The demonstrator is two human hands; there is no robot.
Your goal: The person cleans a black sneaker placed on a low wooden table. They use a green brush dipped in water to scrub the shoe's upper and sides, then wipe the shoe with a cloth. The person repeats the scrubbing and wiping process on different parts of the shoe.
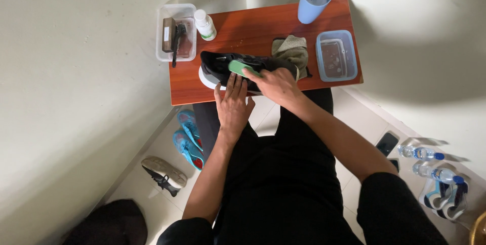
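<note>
At the centre of the frame, a black shoe with a white sole [223, 67] lies on its side on a reddish wooden table [253, 27]. The left hand [233, 105] rests flat against the shoe's near side, fingers spread and extended, steadying it. The right hand [276, 84] has its fingers curled around a green brush [239, 67], pressing it onto the shoe's upper. Just behind the shoe sits a crumpled olive cloth [292, 50]. To the right stands a blue-rimmed container [336, 55], and a blue cup [314, 1] stands at the upper edge. At the upper left, a white bottle [205, 25] stands beside a clear tray [175, 32] holding brushes.
</note>
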